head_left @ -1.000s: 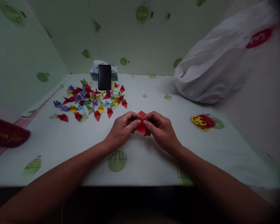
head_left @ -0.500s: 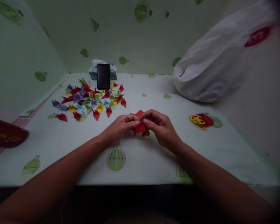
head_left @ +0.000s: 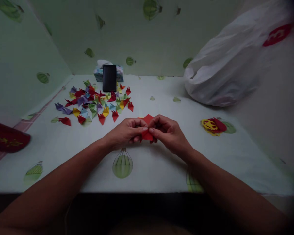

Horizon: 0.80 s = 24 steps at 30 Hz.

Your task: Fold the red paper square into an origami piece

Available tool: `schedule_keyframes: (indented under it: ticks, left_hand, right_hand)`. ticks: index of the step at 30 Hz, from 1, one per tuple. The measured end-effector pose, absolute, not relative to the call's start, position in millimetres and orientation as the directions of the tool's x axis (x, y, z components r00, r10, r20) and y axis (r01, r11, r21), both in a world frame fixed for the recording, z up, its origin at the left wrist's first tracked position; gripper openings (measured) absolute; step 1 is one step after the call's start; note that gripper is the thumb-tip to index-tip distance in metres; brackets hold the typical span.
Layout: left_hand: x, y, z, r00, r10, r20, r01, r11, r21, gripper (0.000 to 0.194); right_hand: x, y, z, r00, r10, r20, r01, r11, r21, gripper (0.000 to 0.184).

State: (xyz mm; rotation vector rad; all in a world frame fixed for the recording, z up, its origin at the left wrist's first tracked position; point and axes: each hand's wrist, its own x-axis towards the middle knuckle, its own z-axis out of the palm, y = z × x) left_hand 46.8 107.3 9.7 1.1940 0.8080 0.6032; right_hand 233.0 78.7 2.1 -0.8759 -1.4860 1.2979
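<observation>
Fingers (head_left: 144,129) of both hands pinched together at red paper (head_left: 148,134)

red paper (head_left: 147,134) partly hidden b/w fingers of both hands (head_left: 147,132), red cylinder (head_left: 9,137) cut off at L edge, white bag (head_left: 225,65) cut off at top, its logo blurry, tissue box (head_left: 98,75) part-hidden behind phone (head_left: 109,78)
</observation>
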Motion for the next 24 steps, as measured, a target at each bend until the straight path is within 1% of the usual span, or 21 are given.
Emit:
schedule_keyframes:
  ticks: [3,6,9,13,20,24]
  left_hand:
    - [47.9,106.0,9.5,0.58,0.785,-0.217,-0.014,0.276,0.961,0.02]
    - [49.0,105.3,6.6,0.566,0.804,-0.181,-0.075,0.269,0.96,0.021]
    - [49.1,106.5,3.9,0.58,0.798,-0.165,-0.099,0.269,0.958,0.02]
    - [47.9,109.0,3.7,0.597,0.785,-0.164,-0.088,0.268,0.959,0.019]
    - [48.6,107.9,8.3,0.584,0.792,-0.178,-0.049,0.253,0.966,0.027]
    - [49.3,107.2,9.3,0.577,0.798,-0.174,-0.024,0.23,0.973,0.027]
  right_hand:
    - [233.1,79.0,1.7,-0.296,0.935,0.195,-0.046,0.19,-0.981,0.014]
    - [232.8,78.6,1.7,-0.291,0.936,0.196,-0.045,0.191,-0.98,0.012]
    - [232.2,78.0,2.5,-0.278,0.943,0.185,-0.05,0.178,-0.983,0.011]
    - [231.6,77.6,3.5,-0.257,0.949,0.181,-0.046,0.175,-0.984,0.012]
    - [231.1,76.1,5.4,-0.242,0.952,0.189,-0.048,0.183,-0.982,0.012]
    - [229.9,75.4,5.5,-0.251,0.952,0.177,-0.053,0.169,-0.984,0.013]
